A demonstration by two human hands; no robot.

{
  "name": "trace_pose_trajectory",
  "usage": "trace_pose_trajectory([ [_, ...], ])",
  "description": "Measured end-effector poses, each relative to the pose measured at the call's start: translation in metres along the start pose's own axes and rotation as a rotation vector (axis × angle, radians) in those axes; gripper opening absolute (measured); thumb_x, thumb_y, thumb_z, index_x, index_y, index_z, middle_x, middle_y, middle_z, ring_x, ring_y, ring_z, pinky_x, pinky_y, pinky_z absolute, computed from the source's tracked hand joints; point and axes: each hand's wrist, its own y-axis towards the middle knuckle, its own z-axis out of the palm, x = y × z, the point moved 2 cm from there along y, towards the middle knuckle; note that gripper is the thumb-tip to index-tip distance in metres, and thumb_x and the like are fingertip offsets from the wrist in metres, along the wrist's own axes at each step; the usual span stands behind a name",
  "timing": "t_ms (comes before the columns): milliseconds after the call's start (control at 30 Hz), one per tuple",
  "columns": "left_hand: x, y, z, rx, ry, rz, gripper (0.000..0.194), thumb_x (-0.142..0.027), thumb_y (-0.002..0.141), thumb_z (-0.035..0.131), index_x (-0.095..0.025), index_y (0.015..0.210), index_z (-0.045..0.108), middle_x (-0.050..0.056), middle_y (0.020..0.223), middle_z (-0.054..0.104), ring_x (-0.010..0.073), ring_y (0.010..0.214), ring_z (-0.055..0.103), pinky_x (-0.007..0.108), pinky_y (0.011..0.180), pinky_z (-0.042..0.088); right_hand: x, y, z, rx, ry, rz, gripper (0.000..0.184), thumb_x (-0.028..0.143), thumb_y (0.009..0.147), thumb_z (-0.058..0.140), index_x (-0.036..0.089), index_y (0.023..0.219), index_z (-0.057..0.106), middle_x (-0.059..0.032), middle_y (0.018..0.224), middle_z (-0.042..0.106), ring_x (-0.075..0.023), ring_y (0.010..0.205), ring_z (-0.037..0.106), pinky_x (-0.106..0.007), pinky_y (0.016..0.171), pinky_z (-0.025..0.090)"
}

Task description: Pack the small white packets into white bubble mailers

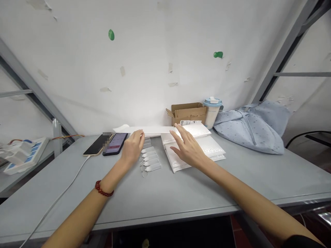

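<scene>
Head view — white strip (flat, plain) — left hand pinching it, right hand splayed.

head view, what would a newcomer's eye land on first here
Likely the left hand at a white strip mid-table, and the right hand, spread over white mailers. Next, the red bracelet on the left arm and the pale blue cloth at right rear. Above, green spots stand out on the white wall.

hands: 2 | phones: 2 | cardboard box: 1 | cup: 1
</scene>
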Motion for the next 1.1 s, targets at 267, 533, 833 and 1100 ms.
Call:
trace_pose_trajectory([
  [267,-0.064,-0.024,-0.003,-0.015,-0.188,0.533,0.03,-0.008,0.088,0.034,-0.015,0.109,0.055,0.013,0.118,0.063,0.0174,0.105,0.062,0.026,0.084,0.052,0.01,-0.004,0.002,0.038,-0.179,0.024,0.051,0.012,0.089,0.034,0.005,0.139,0.029,-0.0249,0.144,0.029,-0.0328,0.137,0.02,-0.052,0.104,0.029],
  [533,-0.049,-0.017,-0.013,0.007,-0.143,0.267,0.024,-0.023,0.089,0.043,-0.016,0.104,0.06,0.012,0.114,0.065,0.0193,0.087,0.067,0.028,0.075,0.052,-0.002,-0.008,0.013,0.143,-0.236,0.015,0.054,0.005,0.089,0.026,0.018,0.14,0.029,-0.0191,0.141,0.038,-0.0295,0.13,0.033,-0.05,0.095,0.038],
  [833,-0.002,0.008,-0.016,0.326,-0.697,-0.576,0.037,-0.04,0.079,0.051,-0.011,0.099,0.064,0.006,0.082,0.068,0.0145,0.058,0.058,0.027,0.057,0.045,0.001,-0.007,0.01,0.14,-0.2,-0.042,0.059,-0.001,0.084,0.03,0.02,0.139,0.031,-0.0201,0.143,0.032,-0.0316,0.135,0.025,-0.054,0.098,0.033],
  [1100,-0.035,-0.005,-0.005,0.646,-1.103,-0.542,0.031,-0.039,0.067,0.067,-0.013,0.085,0.067,0.005,0.076,0.069,0.0175,0.07,0.063,0.028,0.063,0.049,0.011,-0.006,0.004,0.179,-0.131,-0.082,0.073,0.02,0.078,0.053,0.018,0.143,0.02,-0.0266,0.147,0.016,-0.0393,0.136,0.015,-0.061,0.096,0.026],
])
